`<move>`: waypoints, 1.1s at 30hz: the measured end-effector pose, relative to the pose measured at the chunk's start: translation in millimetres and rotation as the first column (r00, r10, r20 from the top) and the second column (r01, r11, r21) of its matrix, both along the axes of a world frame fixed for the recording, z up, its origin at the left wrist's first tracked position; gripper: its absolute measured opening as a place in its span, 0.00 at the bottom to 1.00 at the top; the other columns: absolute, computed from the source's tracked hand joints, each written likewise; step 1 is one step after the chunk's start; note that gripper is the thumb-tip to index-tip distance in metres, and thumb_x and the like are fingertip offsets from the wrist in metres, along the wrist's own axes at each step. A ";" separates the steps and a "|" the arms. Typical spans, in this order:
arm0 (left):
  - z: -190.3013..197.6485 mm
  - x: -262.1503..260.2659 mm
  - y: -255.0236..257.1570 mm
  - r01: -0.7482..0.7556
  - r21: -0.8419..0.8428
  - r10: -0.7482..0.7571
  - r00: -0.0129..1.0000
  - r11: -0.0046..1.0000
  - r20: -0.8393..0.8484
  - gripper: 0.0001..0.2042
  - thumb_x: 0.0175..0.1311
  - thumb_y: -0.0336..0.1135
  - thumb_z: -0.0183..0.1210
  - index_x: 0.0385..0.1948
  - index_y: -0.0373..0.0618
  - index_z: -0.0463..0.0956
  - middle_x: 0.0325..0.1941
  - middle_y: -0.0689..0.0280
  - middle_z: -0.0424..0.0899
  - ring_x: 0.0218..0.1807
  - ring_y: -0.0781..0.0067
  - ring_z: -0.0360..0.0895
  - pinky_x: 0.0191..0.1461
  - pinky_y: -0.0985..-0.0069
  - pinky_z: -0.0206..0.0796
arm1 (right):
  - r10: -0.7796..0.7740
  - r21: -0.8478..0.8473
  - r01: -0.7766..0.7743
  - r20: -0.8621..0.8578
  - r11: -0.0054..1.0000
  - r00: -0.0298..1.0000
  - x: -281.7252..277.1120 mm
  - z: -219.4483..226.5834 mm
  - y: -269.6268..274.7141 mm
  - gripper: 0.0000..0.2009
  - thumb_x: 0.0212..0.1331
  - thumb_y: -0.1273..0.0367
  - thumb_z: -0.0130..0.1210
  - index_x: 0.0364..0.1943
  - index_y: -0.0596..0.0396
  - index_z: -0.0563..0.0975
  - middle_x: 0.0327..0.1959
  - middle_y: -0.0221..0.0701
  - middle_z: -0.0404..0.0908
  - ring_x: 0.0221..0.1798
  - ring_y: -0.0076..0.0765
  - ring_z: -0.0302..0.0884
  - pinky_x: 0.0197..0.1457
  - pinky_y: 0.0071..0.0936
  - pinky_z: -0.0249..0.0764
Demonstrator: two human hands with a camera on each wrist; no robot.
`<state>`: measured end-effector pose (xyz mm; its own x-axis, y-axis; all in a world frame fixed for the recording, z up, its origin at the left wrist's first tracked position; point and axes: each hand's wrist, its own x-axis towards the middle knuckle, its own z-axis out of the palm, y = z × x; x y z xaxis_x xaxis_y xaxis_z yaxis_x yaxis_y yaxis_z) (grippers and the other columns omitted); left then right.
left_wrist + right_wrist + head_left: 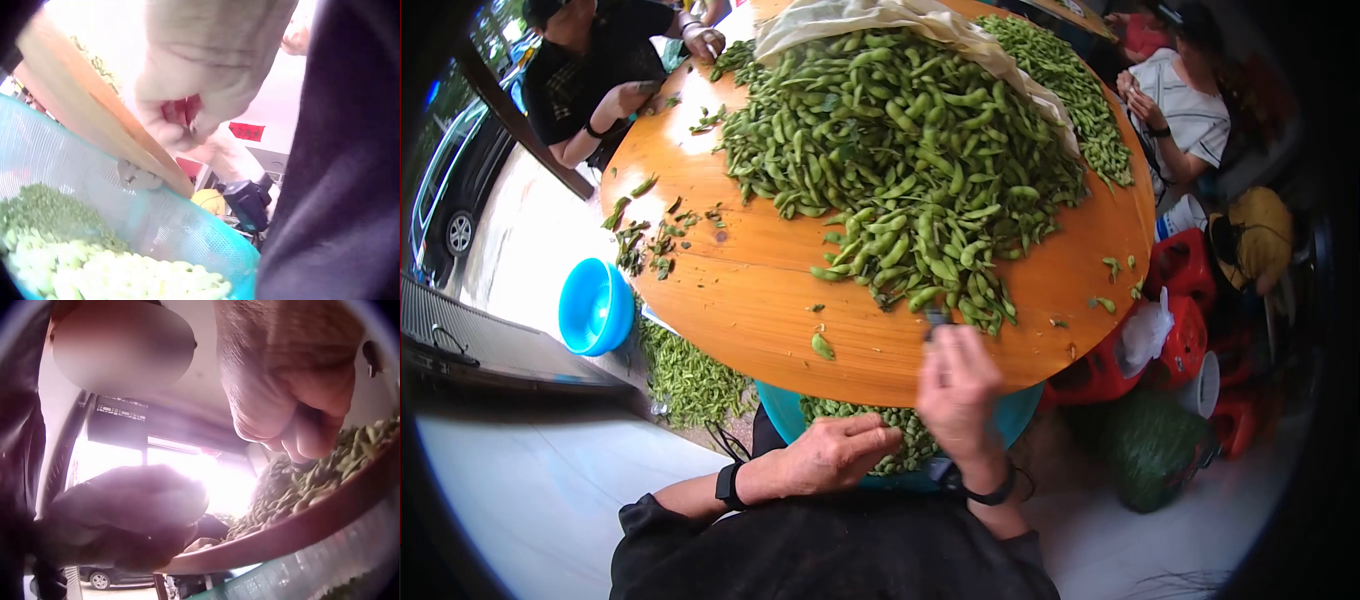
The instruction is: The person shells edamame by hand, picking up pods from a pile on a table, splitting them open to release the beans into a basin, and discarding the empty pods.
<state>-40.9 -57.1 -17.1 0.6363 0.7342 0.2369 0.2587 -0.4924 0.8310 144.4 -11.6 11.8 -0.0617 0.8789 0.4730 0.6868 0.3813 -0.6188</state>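
A large heap of green soybean pods [880,130] covers much of the round wooden table [750,330]. My right hand [958,385] reaches over the table's near edge to the front of the heap. A small dark tool [937,318] shows at its fingertips; its working end is blurred among the pods. Below the table edge, my left hand [840,455] hovers over a turquoise basket [775,405] of shelled beans [910,440]. In the left wrist view the left hand's fingers [165,134] curl toward the thumb, and nothing shows between them.
One loose pod [822,346] lies near the table edge. Leaf scraps [662,245] are scattered at the left. A blue basin [595,308] stands beside more pods on the floor [690,375]. Red stools [1185,340] are at the right. Other people sit around the table.
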 end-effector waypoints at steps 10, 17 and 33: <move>2.5 29.5 57.3 -0.326 0.622 0.551 0.808 0.712 -0.207 0.21 0.53 0.30 0.62 0.51 0.38 0.75 0.65 0.53 0.68 0.67 0.56 0.68 0.64 0.55 0.63 | -0.041 -0.102 0.046 0.059 0.994 0.997 28.6 1.6 -7.6 0.10 0.58 0.81 0.54 0.44 0.67 0.77 0.33 0.43 0.75 0.32 0.51 0.77 0.33 0.39 0.73; -4.0 -2.3 59.8 -0.176 0.577 0.434 0.832 0.797 -0.346 0.22 0.56 0.31 0.56 0.55 0.39 0.74 0.65 0.55 0.72 0.73 0.52 0.63 0.75 0.48 0.50 | -0.002 -0.145 0.003 0.004 0.989 1.000 23.7 -3.9 3.2 0.10 0.56 0.82 0.54 0.42 0.67 0.77 0.32 0.44 0.76 0.33 0.52 0.77 0.36 0.39 0.72; 10.0 -13.8 62.1 -0.039 0.411 0.296 0.756 0.911 -0.583 0.30 0.69 0.48 0.49 0.70 0.46 0.60 0.77 0.65 0.59 0.79 0.62 0.50 0.80 0.49 0.33 | 0.010 -0.123 -0.004 0.051 0.992 0.999 30.9 -11.5 6.4 0.08 0.57 0.81 0.55 0.42 0.67 0.77 0.33 0.44 0.76 0.33 0.52 0.78 0.35 0.40 0.75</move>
